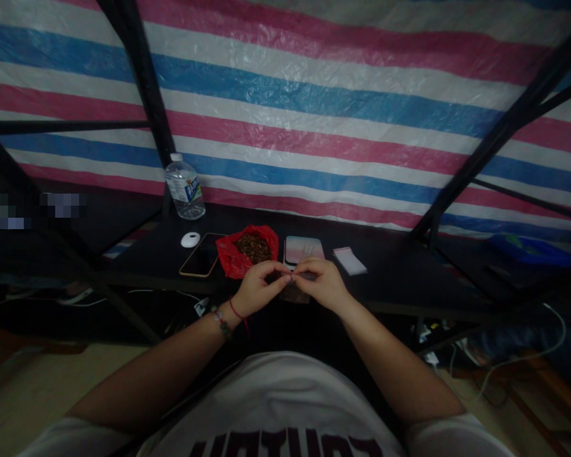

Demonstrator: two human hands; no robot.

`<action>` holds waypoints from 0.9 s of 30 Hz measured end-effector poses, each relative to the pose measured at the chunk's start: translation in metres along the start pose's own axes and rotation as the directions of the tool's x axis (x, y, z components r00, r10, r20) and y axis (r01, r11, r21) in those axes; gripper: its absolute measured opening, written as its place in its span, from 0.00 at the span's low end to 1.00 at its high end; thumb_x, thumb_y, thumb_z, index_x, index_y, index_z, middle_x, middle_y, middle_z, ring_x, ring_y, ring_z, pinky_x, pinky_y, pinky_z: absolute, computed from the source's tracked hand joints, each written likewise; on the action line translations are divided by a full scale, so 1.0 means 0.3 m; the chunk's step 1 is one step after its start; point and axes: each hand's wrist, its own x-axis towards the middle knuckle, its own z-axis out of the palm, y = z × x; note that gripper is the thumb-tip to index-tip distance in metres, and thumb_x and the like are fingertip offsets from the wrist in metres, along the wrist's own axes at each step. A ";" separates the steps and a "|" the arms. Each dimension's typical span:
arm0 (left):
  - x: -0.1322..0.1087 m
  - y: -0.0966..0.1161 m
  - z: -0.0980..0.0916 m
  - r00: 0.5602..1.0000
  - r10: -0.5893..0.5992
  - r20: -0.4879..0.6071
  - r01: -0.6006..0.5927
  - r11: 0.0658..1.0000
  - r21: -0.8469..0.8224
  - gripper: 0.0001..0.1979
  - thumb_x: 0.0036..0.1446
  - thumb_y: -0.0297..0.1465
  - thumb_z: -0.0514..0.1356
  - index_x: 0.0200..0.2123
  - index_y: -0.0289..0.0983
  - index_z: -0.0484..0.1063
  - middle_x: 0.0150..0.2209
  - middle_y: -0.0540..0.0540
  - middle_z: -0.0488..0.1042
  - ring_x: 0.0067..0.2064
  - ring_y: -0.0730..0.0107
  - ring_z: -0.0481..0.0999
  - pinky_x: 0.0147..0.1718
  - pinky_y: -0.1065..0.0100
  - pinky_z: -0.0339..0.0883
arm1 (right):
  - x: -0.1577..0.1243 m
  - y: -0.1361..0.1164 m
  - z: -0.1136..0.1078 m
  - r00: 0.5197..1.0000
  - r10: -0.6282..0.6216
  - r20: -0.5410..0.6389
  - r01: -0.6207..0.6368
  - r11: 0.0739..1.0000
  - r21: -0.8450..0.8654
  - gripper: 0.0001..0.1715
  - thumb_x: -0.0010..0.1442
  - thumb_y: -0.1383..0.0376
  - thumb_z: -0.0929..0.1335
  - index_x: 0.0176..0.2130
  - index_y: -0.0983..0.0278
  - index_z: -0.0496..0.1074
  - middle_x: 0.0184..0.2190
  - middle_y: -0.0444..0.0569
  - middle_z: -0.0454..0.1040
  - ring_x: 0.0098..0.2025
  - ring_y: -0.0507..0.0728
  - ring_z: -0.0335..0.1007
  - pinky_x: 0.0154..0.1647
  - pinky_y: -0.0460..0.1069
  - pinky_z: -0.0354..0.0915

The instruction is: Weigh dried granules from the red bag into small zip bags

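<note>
White shirt (276, 406) with dark letters is nearest to the camera, and from its sleeves both forearms reach forward to the black table (385, 260). Left hand (259, 289) and right hand (326, 285) meet at the table's front edge, with thumbs and forefingers pinched together and almost no gap between them. Between these fingertips they hold a small brownish packet (295, 294), which hangs just below the fingers; it is too dark to tell exactly what is inside, or whether its mouth is open. The other fingers are curled, and the left wrist wears a beaded bracelet (222, 322) and a red cord (238, 310).

Directly behind the hands lies a flat, pale device (304, 249). To its left is an open red bag (227, 257) with brown pieces (254, 246), then a phone (200, 255). To its right lie small white sheets or bags (349, 261). A clear bottle (185, 190) stands upright near the striped sheet (314, 95).
</note>
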 end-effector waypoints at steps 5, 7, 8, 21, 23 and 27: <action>0.005 0.000 0.005 0.999 -0.049 0.006 0.049 0.999 -0.018 0.08 0.54 0.35 0.62 0.31 0.36 0.76 0.31 0.46 0.78 0.34 0.66 0.75 0.36 0.67 0.68 | 0.001 0.008 -0.008 0.999 -0.041 0.026 0.042 0.998 -0.043 0.05 0.54 0.66 0.69 0.28 0.62 0.76 0.27 0.47 0.76 0.31 0.54 0.73 0.34 0.48 0.67; 0.006 -0.003 0.005 0.998 -0.068 0.005 0.068 0.998 -0.011 0.07 0.54 0.34 0.61 0.31 0.36 0.76 0.31 0.46 0.78 0.34 0.67 0.75 0.35 0.68 0.68 | 0.003 0.010 -0.012 0.998 -0.051 0.037 0.053 0.996 -0.067 0.05 0.55 0.66 0.69 0.29 0.62 0.77 0.28 0.47 0.76 0.32 0.55 0.73 0.35 0.49 0.67; 0.007 -0.003 0.004 0.997 -0.075 0.005 0.075 0.997 -0.005 0.07 0.54 0.34 0.61 0.31 0.36 0.76 0.31 0.46 0.78 0.33 0.67 0.75 0.35 0.68 0.67 | 0.004 0.010 -0.015 0.998 -0.053 0.041 0.056 0.995 -0.082 0.05 0.55 0.65 0.69 0.29 0.61 0.77 0.28 0.47 0.76 0.32 0.55 0.73 0.35 0.49 0.67; 0.032 0.003 -0.038 0.997 -0.067 -0.049 0.072 0.994 0.087 0.08 0.54 0.34 0.61 0.29 0.36 0.76 0.29 0.48 0.78 0.32 0.69 0.76 0.33 0.70 0.68 | 0.022 0.019 -0.066 0.996 -0.090 -0.019 0.086 0.984 -0.158 0.04 0.54 0.64 0.72 0.28 0.61 0.78 0.27 0.47 0.78 0.33 0.55 0.73 0.38 0.50 0.66; 0.034 -0.004 -0.039 0.997 -0.055 -0.053 0.061 0.993 0.103 0.07 0.54 0.34 0.61 0.29 0.36 0.76 0.29 0.48 0.78 0.32 0.69 0.76 0.33 0.70 0.69 | 0.024 0.026 -0.074 0.997 -0.065 -0.033 0.060 0.988 -0.143 0.04 0.53 0.64 0.72 0.27 0.62 0.78 0.27 0.47 0.77 0.32 0.55 0.73 0.36 0.49 0.66; 0.033 -0.014 -0.034 0.996 -0.052 -0.074 0.059 0.993 0.102 0.08 0.54 0.34 0.61 0.29 0.36 0.76 0.29 0.48 0.78 0.32 0.69 0.76 0.34 0.70 0.69 | 0.027 0.041 -0.082 0.998 0.022 -0.064 -0.030 0.992 -0.125 0.07 0.51 0.62 0.74 0.25 0.63 0.77 0.25 0.46 0.76 0.29 0.53 0.71 0.32 0.47 0.64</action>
